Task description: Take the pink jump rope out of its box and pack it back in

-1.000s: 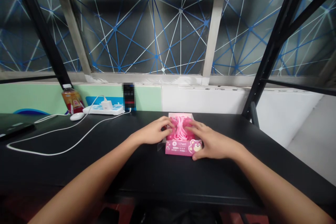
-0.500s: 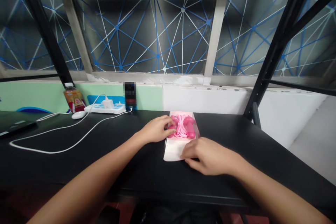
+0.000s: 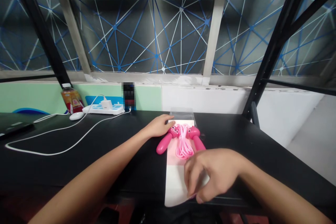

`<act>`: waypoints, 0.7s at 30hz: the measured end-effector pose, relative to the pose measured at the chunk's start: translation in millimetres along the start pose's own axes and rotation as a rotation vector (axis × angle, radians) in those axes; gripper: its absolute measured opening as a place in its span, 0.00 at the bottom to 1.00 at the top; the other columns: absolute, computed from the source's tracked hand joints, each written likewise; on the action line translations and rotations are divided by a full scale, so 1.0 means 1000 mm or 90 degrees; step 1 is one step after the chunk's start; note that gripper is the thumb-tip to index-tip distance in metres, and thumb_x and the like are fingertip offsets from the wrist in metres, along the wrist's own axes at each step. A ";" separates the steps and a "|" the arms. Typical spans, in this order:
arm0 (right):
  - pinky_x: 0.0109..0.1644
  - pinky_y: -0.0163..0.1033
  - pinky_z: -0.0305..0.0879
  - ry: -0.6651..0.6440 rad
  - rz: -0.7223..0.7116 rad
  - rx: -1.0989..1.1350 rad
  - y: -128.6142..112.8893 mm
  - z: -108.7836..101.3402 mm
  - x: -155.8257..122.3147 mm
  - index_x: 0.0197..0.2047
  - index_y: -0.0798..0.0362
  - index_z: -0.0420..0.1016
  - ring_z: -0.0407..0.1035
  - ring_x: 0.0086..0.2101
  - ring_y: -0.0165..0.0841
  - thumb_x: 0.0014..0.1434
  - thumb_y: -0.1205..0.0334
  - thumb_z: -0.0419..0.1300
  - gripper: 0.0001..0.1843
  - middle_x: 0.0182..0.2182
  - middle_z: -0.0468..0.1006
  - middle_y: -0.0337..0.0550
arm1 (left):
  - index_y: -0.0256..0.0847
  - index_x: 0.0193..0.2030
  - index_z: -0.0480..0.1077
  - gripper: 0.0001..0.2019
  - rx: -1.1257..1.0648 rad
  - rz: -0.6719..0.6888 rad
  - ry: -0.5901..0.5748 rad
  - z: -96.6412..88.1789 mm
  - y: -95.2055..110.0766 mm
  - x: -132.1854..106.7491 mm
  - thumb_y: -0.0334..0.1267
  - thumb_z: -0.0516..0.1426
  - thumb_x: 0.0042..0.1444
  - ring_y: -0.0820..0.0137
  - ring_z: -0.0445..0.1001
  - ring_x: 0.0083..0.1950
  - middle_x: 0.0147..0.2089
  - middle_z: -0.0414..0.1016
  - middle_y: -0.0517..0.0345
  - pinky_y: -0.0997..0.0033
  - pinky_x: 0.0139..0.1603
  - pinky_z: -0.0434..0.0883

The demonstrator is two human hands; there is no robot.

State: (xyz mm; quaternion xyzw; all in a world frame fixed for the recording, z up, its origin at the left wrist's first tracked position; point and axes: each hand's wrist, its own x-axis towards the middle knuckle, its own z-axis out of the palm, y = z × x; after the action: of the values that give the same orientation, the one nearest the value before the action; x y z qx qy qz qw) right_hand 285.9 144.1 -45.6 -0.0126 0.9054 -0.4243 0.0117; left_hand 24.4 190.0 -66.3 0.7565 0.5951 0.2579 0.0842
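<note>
Black worktop (image 3: 131,175) beneath, right fingers (image 3: 194,175) pinch the pale card (image 3: 174,183); left fingers (image 3: 165,117), slightly parted, rest against the clear box (image 3: 182,115). Level pulling should keep the rope (image 3: 184,148) tidy.

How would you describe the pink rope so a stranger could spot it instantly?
On the black desk, find the pale card strip that the right hand pinches at its near end. The rope lies on it, a bundle of thin, light-pink loops, unlike the smooth, darker pink handles on either side.
</note>
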 end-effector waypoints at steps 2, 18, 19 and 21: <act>0.46 0.33 0.69 -0.013 -0.020 0.016 -0.002 0.001 0.000 0.44 0.58 0.82 0.74 0.39 0.32 0.51 0.61 0.68 0.16 0.39 0.81 0.46 | 0.41 0.67 0.62 0.33 0.016 -0.009 -0.050 -0.002 0.002 -0.002 0.59 0.48 0.61 0.56 0.68 0.61 0.64 0.66 0.46 0.60 0.62 0.63; 0.50 0.39 0.68 0.105 -0.019 0.003 -0.017 -0.023 -0.013 0.51 0.55 0.76 0.73 0.44 0.35 0.61 0.56 0.61 0.18 0.47 0.78 0.47 | 0.51 0.74 0.34 0.40 0.036 0.004 -0.108 -0.001 0.021 -0.011 0.65 0.42 0.61 0.48 0.38 0.75 0.76 0.29 0.47 0.33 0.66 0.44; 0.50 0.40 0.68 0.213 0.022 -0.071 -0.013 -0.025 -0.015 0.50 0.54 0.76 0.73 0.44 0.35 0.63 0.56 0.58 0.15 0.46 0.78 0.46 | 0.51 0.73 0.36 0.38 0.062 0.037 -0.096 -0.005 0.022 -0.014 0.64 0.43 0.62 0.49 0.37 0.75 0.76 0.30 0.47 0.33 0.67 0.42; 0.52 0.44 0.66 0.397 0.124 -0.268 -0.002 -0.028 -0.019 0.50 0.53 0.75 0.71 0.45 0.38 0.64 0.56 0.56 0.15 0.46 0.76 0.48 | 0.50 0.73 0.41 0.37 0.132 0.110 -0.058 -0.014 0.028 -0.021 0.62 0.45 0.62 0.51 0.38 0.75 0.76 0.36 0.47 0.34 0.68 0.38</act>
State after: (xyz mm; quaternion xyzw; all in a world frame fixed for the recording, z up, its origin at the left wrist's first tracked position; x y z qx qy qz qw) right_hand 303.6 165.3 -25.7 0.2008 0.9298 -0.2095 -0.2263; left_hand 37.9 159.7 -48.7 0.8206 0.5465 0.1666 0.0101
